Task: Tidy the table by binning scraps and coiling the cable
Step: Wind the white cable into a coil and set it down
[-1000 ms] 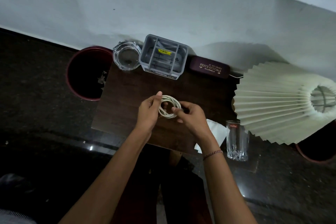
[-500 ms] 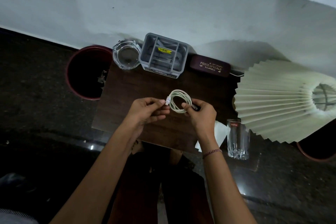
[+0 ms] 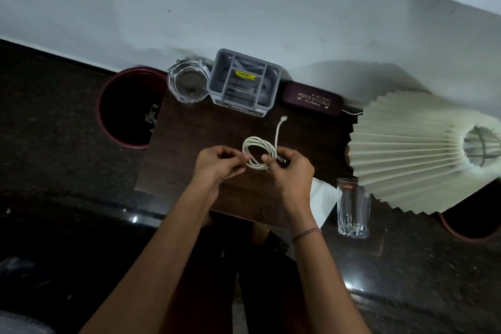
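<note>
Holds a white cable (image 3: 257,153), wound into a small round loop, at the centre of the frame over a dark wooden table (image 3: 189,138). Pinches the loop's left side between the thumb and curled fingertips of the left hand (image 3: 217,164). Grips the right side, together with a dark plug end, in the curled fingers of the right hand (image 3: 294,171). Leaves one loose tail rising from the loop toward the upper middle of the frame, tipped with a small white connector. Cannot tell whether the loop touches the tabletop. Lined up along the table's upper edge, from left to right: a clear glass ashtray (image 3: 188,81), a grey plastic compartmented organiser (image 3: 244,84) with a yellow label, and a maroon spectacle case (image 3: 311,99) lettered PRINCE OPTICALS. At the left of the frame, on the dark floor just beside the table: a dark red round bin (image 3: 122,95) with pale scraps (image 3: 150,114) inside. Filling the right of the frame: a pleated cream lampshade (image 3: 412,152). At lower right, below the shade: a clear cut-glass tumbler (image 3: 352,209), near a white paper sheet (image 3: 322,198) partly hidden by the right wrist. Wears a thin beaded bracelet (image 3: 306,233) on that wrist.
</note>
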`<state>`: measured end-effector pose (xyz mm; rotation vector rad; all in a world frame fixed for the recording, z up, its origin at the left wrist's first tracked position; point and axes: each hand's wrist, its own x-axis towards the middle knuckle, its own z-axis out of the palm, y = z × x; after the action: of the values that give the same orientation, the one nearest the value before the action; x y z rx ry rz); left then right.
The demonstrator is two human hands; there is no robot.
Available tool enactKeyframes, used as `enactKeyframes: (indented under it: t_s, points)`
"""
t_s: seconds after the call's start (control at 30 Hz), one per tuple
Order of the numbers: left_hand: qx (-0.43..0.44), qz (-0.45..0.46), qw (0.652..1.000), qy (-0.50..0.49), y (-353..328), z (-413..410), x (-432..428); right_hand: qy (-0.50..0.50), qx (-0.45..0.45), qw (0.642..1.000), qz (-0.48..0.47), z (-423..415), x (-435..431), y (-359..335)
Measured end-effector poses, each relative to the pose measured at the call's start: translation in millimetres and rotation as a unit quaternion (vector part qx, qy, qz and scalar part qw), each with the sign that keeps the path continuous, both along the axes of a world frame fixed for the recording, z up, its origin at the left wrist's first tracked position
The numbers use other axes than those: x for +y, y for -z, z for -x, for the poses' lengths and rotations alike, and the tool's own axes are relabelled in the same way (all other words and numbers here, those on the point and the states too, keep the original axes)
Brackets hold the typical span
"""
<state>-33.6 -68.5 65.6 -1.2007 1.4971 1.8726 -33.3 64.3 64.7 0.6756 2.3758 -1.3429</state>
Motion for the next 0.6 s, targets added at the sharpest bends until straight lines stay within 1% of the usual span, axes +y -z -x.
enactKeyframes:
  t_s: [0.13,0.23,0.27,0.3,0.33,0.37,0.4,0.43,0.5,0.57,0.6]
  points:
    - [0.005,0.008,1.0,-0.024,0.9,0.5,1.4,0.003,0.007,1.0,-0.004,-0.6,-0.5,0.0]
    - [0.023,0.024,0.999,-0.002,6.2,-1.1,-2.0,-0.001,0.009,1.0,-0.001,-0.8,0.2,-1.1]
    - [0.046,0.058,0.997,0.017,7.3,-2.5,-3.6,-0.006,0.008,1.0,-0.001,-0.5,0.6,-1.7]
    - [0.082,0.123,0.988,0.049,8.1,-3.8,-6.4,-0.013,0.007,1.0,-0.001,0.0,1.2,-2.2]
    - [0.134,0.212,0.963,0.097,7.7,-4.4,-9.9,-0.022,0.005,1.0,-0.002,0.3,1.8,-3.0]
    - [0.196,0.297,0.922,0.154,5.9,-3.5,-13.4,-0.032,0.004,0.999,-0.003,0.7,2.2,-4.0]
    - [0.258,0.357,0.873,0.209,3.5,-1.0,-16.4,-0.046,0.005,0.999,-0.006,0.5,2.6,-5.2]
    - [0.305,0.386,0.83,0.261,0.5,3.6,-18.1,-0.064,0.008,0.998,-0.008,0.1,2.6,-5.7]
    - [0.351,0.395,0.767,0.364,-3.6,16.0,-19.3,-0.102,0.013,0.995,-0.011,-1.2,2.2,-6.9]
    - [0.351,0.402,0.714,0.452,-3.7,28.2,-18.3,-0.129,0.014,0.992,-0.008,-2.4,1.5,-8.6]
    - [0.34,0.412,0.694,0.483,-3.5,32.9,-17.7,-0.136,0.015,0.991,-0.006,-2.8,1.7,-9.4]
